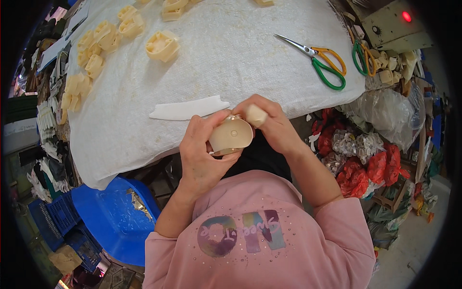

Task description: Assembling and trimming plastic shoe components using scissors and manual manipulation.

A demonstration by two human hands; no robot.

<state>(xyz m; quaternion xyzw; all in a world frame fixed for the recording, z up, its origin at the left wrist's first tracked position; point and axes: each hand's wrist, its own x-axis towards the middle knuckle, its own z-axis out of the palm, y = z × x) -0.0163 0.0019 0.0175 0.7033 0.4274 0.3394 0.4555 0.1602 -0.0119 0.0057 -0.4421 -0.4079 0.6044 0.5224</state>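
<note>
My left hand (196, 149) is closed round a cream, cup-like shell (224, 137) with a small round boss inside. Its hollow side faces up toward me, above the table's near edge. Close against the far right side of the shell, my right hand (274, 123) has its fingers curled, with a small pale cream block (256, 115) in them. The block is slightly blurred, and the fingertips by the shell's rim are partly hidden. Just beyond my left hand lies a curved white strip (187, 108) on the cloth.
White woven cloth (231, 62) covers the table. Several cream moulded parts (162, 45) lie at the far left. Scissors (327, 67) with green and orange handles rest at the right. A blue plastic chair (115, 216) stands lower left; red plastic bags (353, 178) are on the right.
</note>
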